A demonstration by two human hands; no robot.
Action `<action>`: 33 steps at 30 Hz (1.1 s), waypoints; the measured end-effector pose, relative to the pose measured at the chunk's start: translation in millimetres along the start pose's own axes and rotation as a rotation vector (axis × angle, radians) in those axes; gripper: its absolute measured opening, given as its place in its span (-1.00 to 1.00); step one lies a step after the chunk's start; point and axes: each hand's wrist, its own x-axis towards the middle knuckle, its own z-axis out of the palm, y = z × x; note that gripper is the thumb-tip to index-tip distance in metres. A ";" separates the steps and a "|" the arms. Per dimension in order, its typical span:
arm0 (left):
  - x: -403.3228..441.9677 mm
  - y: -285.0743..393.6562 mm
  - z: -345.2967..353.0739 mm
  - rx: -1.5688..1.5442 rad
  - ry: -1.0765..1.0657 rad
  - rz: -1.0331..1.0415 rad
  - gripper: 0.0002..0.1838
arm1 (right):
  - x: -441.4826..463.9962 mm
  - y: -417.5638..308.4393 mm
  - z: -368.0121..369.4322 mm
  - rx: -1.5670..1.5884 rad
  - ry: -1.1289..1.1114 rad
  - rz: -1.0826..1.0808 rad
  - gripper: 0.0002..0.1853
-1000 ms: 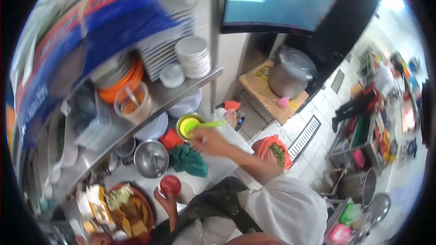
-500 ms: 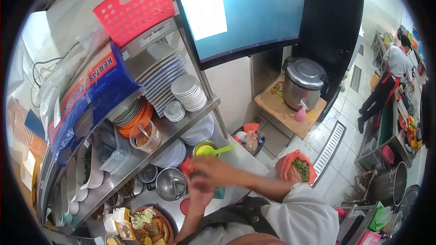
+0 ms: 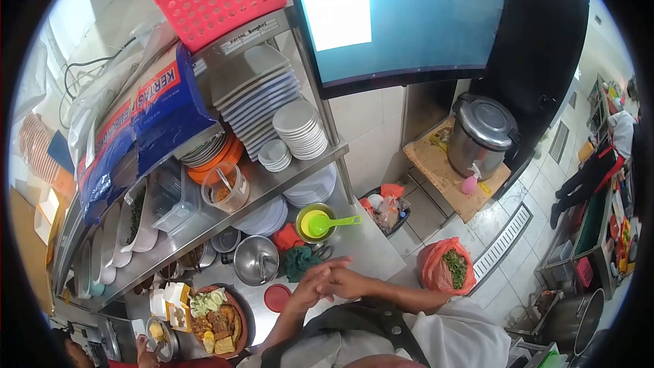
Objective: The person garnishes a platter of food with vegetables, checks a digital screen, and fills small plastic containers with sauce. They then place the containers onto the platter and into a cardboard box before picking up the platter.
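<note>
My left hand [image 3: 310, 292] and my right hand [image 3: 346, 282] are clasped together over the steel counter [image 3: 371, 249], fingers pressed against each other, with no object visible between them. Just left of them lies a round red lid [image 3: 277, 298]. Beyond the hands are a dark green cloth [image 3: 300, 263] and a red cloth [image 3: 287, 237]. A green ladle [image 3: 322, 225] rests across a metal bowl with yellow inside. Another metal bowl [image 3: 256, 260] holds a utensil. Farther left, a brown plate [image 3: 245, 327] carries assorted food, beside a white and yellow box [image 3: 178, 296].
A shelf [image 3: 257, 194] bears stacked plates, small bowls and a plastic tub. Above are a pink basket [image 3: 221, 0] and a monitor [image 3: 402, 27]. A large pot [image 3: 482, 140] and a red bag of greens [image 3: 446, 266] stand right. Another person's hand [image 3: 145, 354] is bottom left; a co-worker [image 3: 593, 170] stands far right.
My right hand has come from the green ladle to my left hand, which has left the red lid. The hands now clasp lower and farther right than half a second ago. The view has shifted.
</note>
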 end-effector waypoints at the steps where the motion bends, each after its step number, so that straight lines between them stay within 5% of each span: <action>1: -2.9 2.9 1.0 0.005 0.012 -0.071 -0.22 | 3.8 -3.6 -3.7 0.039 -0.017 0.049 -0.39; 5: -4.2 -11.2 -13.1 -0.005 0.048 0.013 -0.24 | 11.0 29.4 -2.3 0.408 -0.093 0.136 -0.34; 9: -4.9 -41.3 -28.9 -0.029 0.241 0.072 -0.37 | 14.9 59.5 11.3 0.895 0.335 0.292 -0.36; 10: -5.1 -46.4 -27.1 -0.143 0.268 0.198 -0.41 | 22.4 56.0 4.7 0.812 0.355 0.345 -0.37; 12: -18.0 -49.2 -35.4 -0.179 0.439 0.138 -0.41 | 36.2 56.6 8.8 0.969 0.253 0.257 -0.50; 15: -63.0 -47.7 -48.4 -0.291 0.460 0.314 -0.36 | 58.8 12.7 18.5 0.470 0.094 0.226 -0.56; 17: -83.7 -36.3 -43.6 0.129 0.754 0.169 -0.50 | 77.6 -37.2 -22.8 -0.456 0.015 -0.151 -0.50; 18: -97.9 -53.9 -44.3 0.027 0.841 0.163 -0.55 | 81.6 -50.3 -56.4 -0.617 0.139 -0.226 -0.46; 21: -133.4 -103.8 -80.4 -0.500 0.992 0.157 -0.61 | 93.0 -155.5 -167.8 -1.215 1.091 -0.622 -0.41; 23: -150.5 -131.6 -105.4 -0.556 0.970 0.127 -0.52 | 85.2 -200.0 -244.6 -1.439 1.326 -1.045 -0.39; 25: -161.8 -120.3 -97.1 -0.440 0.774 0.235 -0.49 | 99.8 -246.3 -280.0 -1.345 1.371 -1.359 -0.44; 33: -133.6 -71.9 -72.8 -0.214 0.790 0.231 -0.49 | 98.5 -291.2 -349.5 -1.422 1.366 -1.399 -0.48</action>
